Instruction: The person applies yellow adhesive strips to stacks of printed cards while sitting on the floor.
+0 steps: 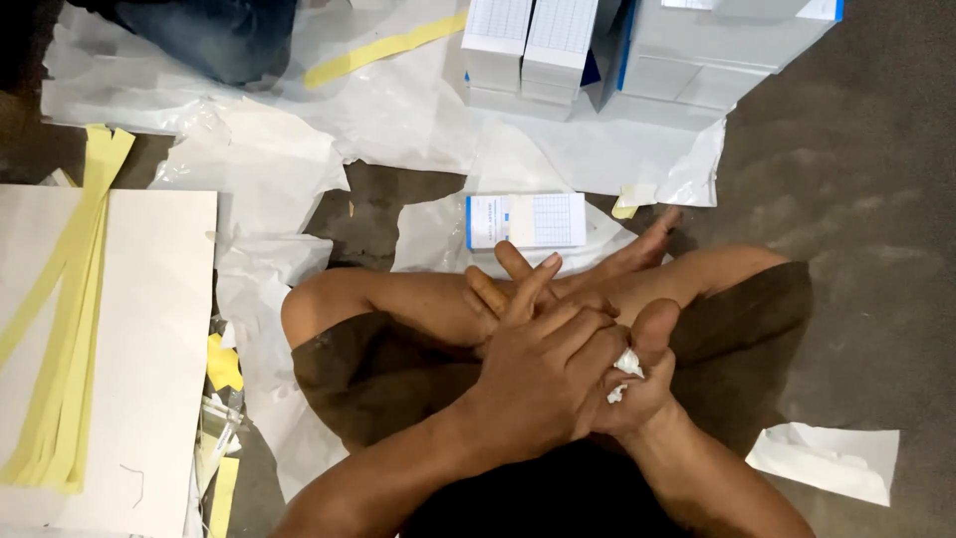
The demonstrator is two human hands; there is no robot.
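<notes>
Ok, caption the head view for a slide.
Seated cross-legged on the floor, left hand clasped over right hand, which holds a white scrap; a booklet lies ahead.

A white crumpled scrap [627,364] is seen pinched in the right hand [642,374]. The small box [526,220] is coloured white with a blue edge and a fine grid pattern. The stacked boxes [637,50] are white with blue trim and similar grids. Pale yellow strips [60,329] are laid on a cream board [149,329]. The torn sheets [398,110] are white, the shorts [368,379] dark brown, the floor [866,199] grey
</notes>
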